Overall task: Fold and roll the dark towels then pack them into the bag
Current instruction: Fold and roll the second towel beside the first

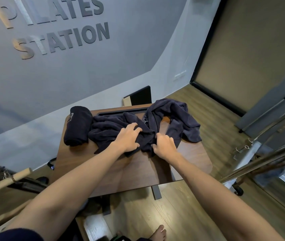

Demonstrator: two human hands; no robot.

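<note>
A heap of crumpled dark towels (pixel 171 117) lies across the far half of a small wooden table (pixel 138 169). One dark towel, rolled up (pixel 77 126), rests at the table's far left corner, apart from my hands. My left hand (pixel 127 138) grips a bunch of the loose towel cloth near the middle of the heap, fingers curled into it. My right hand (pixel 163 145) clutches the cloth just to the right of it. The two hands sit close together. No bag is plainly visible.
A grey wall with raised letters stands behind the table. A dark board (pixel 141 96) leans behind the table's far edge. A wooden bar (pixel 4 181) and gear lie at the left, metal frame parts (pixel 260 162) at the right. My bare foot (pixel 157 233) is on the wood floor.
</note>
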